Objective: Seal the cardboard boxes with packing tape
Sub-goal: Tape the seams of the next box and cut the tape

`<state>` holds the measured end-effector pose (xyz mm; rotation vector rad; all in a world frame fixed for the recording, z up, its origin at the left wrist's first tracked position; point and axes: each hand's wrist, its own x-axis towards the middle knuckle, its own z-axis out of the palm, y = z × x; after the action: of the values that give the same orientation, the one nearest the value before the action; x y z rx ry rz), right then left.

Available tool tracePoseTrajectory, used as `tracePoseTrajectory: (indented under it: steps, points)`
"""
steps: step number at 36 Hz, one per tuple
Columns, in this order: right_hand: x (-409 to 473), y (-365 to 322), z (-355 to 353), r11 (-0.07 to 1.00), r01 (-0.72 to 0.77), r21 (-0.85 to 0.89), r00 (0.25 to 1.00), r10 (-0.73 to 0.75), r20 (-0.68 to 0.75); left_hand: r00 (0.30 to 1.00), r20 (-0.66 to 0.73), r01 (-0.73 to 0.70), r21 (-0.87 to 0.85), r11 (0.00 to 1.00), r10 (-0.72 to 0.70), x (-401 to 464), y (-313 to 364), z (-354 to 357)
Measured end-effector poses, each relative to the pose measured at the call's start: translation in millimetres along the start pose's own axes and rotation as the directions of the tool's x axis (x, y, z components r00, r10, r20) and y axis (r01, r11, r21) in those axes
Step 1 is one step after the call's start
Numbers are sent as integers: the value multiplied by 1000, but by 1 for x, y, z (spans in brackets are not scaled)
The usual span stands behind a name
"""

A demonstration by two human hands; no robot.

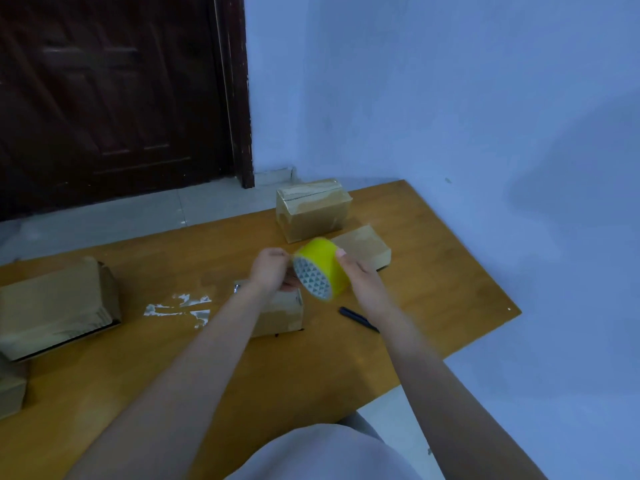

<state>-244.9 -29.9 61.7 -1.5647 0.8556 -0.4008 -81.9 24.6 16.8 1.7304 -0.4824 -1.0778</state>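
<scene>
I note my right hand gripping the yellow packing-tape roll above a small brown cardboard box; left hand pinches its edge. Far box appears taped; others remain.

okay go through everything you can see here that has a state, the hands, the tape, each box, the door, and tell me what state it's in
Right hand: grips the tape roll.
Left hand: pinches at the roll's edge.
Tape roll: held above the table, tilted.
Small box under the hands: closed.
Far box: closed, taped.
Flat box: closed.
Left box: side flap loose.
Pen: lying on table.
Door: closed.
</scene>
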Motion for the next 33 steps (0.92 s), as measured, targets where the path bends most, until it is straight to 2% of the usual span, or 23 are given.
tracePoseTrajectory:
  steps: [2, 5, 8, 11, 13, 15, 17, 21, 25, 28, 33]
  points:
    - [-5, -1, 2, 997, 76, -1, 997, -76, 6, 996, 56, 71, -30, 997, -69, 4, 3, -2]
    - [-9, 3, 12, 984, 153, -90, 988, -153, 5, 989, 91, 110, 56, 992, -114, 13, 10, -2]
    - [-13, 9, 21, 978, 143, -149, 989, -147, -17, 999, 18, 26, 104, 994, -28, 29, 17, -5]
    - [-16, 20, 26, 963, 36, -267, 998, -46, -31, 998, -41, -45, 148, 988, 52, 48, 15, -14]
    - [-20, 31, 28, 942, -29, -334, 999, 20, -31, 994, -51, -76, 244, 967, 91, 55, 11, -16]
    - [-20, 41, 28, 952, -95, -292, 995, 88, -39, 989, -57, -100, 397, 912, 133, 54, 9, -13]
    - [-19, 48, 28, 951, -152, -268, 988, 147, -39, 986, -47, -120, 466, 877, 160, 54, 4, -8]
    - [-20, 57, 31, 953, -189, -239, 982, 190, -16, 989, 35, -142, 489, 861, 144, 63, -12, -2]
    - [-18, 70, 40, 942, -230, -244, 972, 236, -4, 975, 69, -213, 554, 805, 210, 68, -25, -1]
    - [-11, 76, 43, 933, -239, -270, 969, 246, -7, 968, 34, -222, 568, 792, 247, 76, -38, -4]
    - [-1, 83, 45, 916, -250, -313, 963, 268, 17, 981, -27, -145, 563, 814, 193, 78, -55, -6]
